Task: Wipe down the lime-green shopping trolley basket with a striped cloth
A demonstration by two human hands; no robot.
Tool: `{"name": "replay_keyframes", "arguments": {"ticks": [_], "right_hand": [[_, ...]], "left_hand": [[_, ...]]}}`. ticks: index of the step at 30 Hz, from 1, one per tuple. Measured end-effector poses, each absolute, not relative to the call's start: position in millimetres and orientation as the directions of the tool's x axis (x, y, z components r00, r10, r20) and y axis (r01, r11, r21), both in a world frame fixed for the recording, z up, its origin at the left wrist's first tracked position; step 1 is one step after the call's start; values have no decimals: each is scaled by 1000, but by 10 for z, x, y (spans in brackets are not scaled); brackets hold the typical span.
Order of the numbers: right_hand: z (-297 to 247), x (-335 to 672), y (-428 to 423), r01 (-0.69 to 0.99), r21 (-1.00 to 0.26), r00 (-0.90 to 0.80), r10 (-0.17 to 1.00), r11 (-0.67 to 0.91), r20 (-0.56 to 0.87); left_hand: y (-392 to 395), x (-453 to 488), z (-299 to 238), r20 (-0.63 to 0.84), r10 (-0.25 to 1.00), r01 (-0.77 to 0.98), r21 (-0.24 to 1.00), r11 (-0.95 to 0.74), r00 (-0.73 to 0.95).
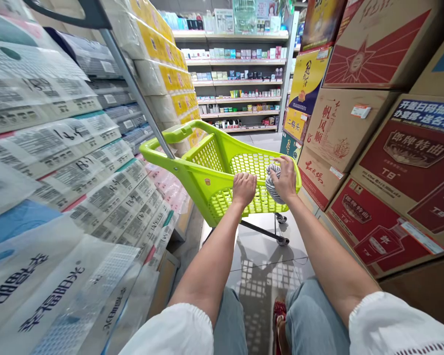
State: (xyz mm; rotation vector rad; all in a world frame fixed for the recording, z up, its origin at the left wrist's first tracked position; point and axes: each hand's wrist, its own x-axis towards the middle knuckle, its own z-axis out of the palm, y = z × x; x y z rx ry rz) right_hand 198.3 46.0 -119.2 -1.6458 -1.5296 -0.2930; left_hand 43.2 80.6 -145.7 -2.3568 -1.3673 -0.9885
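A lime-green plastic shopping cart point(207, 170) stands in the aisle in front of me. My left hand point(243, 188) is closed over the near rim of the cart's basket. My right hand point(284, 178) is closed on a blue-and-white striped bundle point(272, 185), pressing it against the same rim, just right of the left hand. The cart's curved handle points away to the left. The basket looks empty inside as far as I can see.
Stacked tissue packs point(59, 162) fill the left side. Red and brown cardboard cartons point(385, 158) are piled on the right. Product shelves point(240, 79) close the aisle's far end. A grey pole point(133, 88) slants across the left stack. Tiled floor point(259, 261) lies below.
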Motion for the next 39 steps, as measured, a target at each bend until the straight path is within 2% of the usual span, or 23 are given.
{"name": "replay_keyframes", "arguments": {"ticks": [3,5,9,12,14,16,20,24,29,31,36,39], "right_hand": [[-1163,2047,439,927,-274,-37,790,256,612],[-1134,2141,427,927,-227,-143,839,300,526],[-1107,2334,374,916,-198,-259,890,350,374],[-1067,2425,297,920,-194,-274,912,341,305],[-979,2468,230,935,-201,-220,921,293,320],[-849,2503,166,954,-204,-128,911,222,393],[-696,2459,135,980,-154,-12,810,126,587],[-948,2210,275,983,-112,-37,757,144,652],[-1336,1987,382,965,-232,59,756,125,652],[-1391,1959,348,966,-207,17,763,153,646],[-1435,1934,257,957,40,-255,773,286,581],[-1450,1961,296,940,89,-325,784,329,529]], "left_hand": [[806,415,-1457,662,672,839,117,-532,334],[804,404,-1456,666,667,840,110,-531,334],[801,380,-1454,670,658,836,100,-539,343],[809,364,-1453,669,659,836,102,-540,344],[820,358,-1454,668,660,840,96,-534,344],[830,356,-1457,670,658,844,87,-529,343],[837,359,-1465,678,654,844,91,-529,337],[831,364,-1472,691,645,848,88,-522,326],[838,343,-1479,691,643,853,73,-516,330],[847,324,-1479,689,647,852,79,-517,328],[880,253,-1467,668,668,845,110,-523,327],[898,196,-1454,658,674,847,102,-521,335]]}}
